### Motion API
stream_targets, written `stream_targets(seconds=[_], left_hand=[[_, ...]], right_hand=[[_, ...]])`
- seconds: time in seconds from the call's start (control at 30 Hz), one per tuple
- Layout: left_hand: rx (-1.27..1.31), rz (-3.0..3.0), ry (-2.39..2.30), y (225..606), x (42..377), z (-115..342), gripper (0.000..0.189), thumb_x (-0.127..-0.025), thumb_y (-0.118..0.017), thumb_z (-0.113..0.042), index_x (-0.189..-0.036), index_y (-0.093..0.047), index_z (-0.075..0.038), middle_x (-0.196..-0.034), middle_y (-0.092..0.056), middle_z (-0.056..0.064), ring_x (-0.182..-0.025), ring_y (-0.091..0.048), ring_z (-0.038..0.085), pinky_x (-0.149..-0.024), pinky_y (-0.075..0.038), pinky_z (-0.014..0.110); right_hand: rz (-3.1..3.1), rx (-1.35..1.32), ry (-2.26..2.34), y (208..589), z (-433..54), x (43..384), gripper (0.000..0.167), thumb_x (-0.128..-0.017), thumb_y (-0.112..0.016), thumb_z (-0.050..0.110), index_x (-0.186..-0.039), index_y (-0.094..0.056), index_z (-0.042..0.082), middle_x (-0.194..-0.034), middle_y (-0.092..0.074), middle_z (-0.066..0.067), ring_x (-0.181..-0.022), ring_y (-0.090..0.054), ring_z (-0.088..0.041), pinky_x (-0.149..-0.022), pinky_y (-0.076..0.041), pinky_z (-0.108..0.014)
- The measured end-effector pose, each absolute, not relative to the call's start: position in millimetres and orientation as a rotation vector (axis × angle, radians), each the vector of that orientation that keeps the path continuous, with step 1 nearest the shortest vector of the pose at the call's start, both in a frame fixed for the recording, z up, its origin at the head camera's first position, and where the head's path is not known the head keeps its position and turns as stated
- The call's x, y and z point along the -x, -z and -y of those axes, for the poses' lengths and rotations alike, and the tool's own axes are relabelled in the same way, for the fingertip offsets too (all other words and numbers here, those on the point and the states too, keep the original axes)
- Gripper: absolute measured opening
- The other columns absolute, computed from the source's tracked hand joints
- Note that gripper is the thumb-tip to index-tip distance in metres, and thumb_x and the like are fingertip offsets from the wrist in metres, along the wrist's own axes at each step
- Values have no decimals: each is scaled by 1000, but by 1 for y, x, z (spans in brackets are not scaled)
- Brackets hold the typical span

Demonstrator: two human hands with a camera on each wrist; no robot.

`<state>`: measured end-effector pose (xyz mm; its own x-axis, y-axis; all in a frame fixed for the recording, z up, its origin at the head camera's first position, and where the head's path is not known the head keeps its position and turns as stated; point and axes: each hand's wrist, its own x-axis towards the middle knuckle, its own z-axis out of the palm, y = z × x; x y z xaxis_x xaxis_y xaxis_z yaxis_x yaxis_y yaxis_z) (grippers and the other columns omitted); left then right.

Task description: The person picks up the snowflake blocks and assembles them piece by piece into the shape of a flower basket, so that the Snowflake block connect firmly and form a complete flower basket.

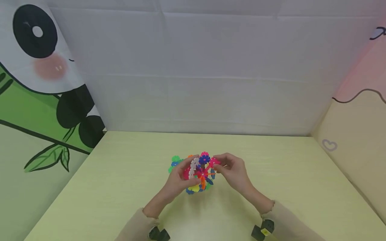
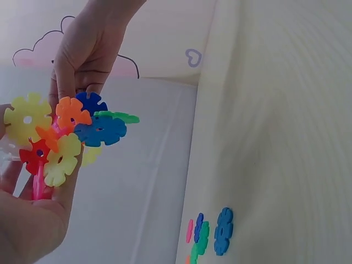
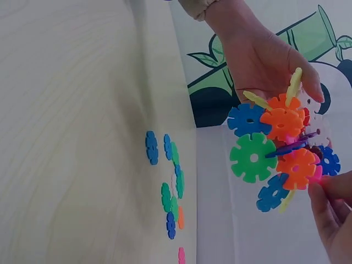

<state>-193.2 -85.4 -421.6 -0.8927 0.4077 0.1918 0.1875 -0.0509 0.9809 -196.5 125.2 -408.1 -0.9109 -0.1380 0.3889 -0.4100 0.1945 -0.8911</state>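
Between both hands is a ball-like cluster of interlocking snowflake discs (image 1: pixel 203 174), made of notched plastic pieces in orange, blue, green, yellow, pink and white. My left hand (image 1: pixel 178 179) grips the cluster from its left side, thumb in front. At the cluster's right edge, my right hand (image 1: pixel 233 169) pinches a pink disc (image 1: pixel 213 162) between thumb and forefinger. That pink disc touches the cluster; whether its notch is joined cannot be told. In the right wrist view, a green disc (image 3: pixel 253 158) and an orange disc (image 3: pixel 297 168) face outward from the cluster.
Loose discs lie on the pale tabletop (image 1: pixel 120 187) behind the cluster, among them a green one (image 1: pixel 176 158) and a blue one (image 3: pixel 152 147). A grey-white panel (image 1: pixel 208 73) rises at the table's back edge. Printed cartoon walls stand left and right.
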Motion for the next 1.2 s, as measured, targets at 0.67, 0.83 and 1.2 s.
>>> stream_targets(seconds=[0.67, 0.83, 1.2], left_hand=[[-548, -2062, -2154, 420, 186, 78, 62, -81, -68, 4, -138, -45, -1, -132, -47, 19, -124, -43, 38, -83, -52, 33], [-416, -2082, -2161, 424, 195, 83, 62, -83, -69, 1, -140, -46, -7, -133, -49, 15, -121, -47, 31, -85, -51, 33], [-226, -2220, -2192, 423, 209, 114, 62, -84, -67, 5, -140, -45, -8, -136, -48, 15, -122, -48, 31, -87, -49, 28]], right_hand=[[2340, -521, -1758, 400, -127, 194, 22, -82, -70, -6, -104, -68, -6, -90, -69, -13, -76, -68, -27, -66, -56, -29], [2425, -661, -1773, 400, -134, 216, 26, -85, -69, -1, -110, -65, -6, -91, -68, -13, -76, -67, -25, -68, -56, -29], [2576, -667, -1704, 425, -154, 294, 30, -89, -66, 5, -116, -61, -9, -91, -64, -13, -82, -63, -31, -70, -55, -45]])
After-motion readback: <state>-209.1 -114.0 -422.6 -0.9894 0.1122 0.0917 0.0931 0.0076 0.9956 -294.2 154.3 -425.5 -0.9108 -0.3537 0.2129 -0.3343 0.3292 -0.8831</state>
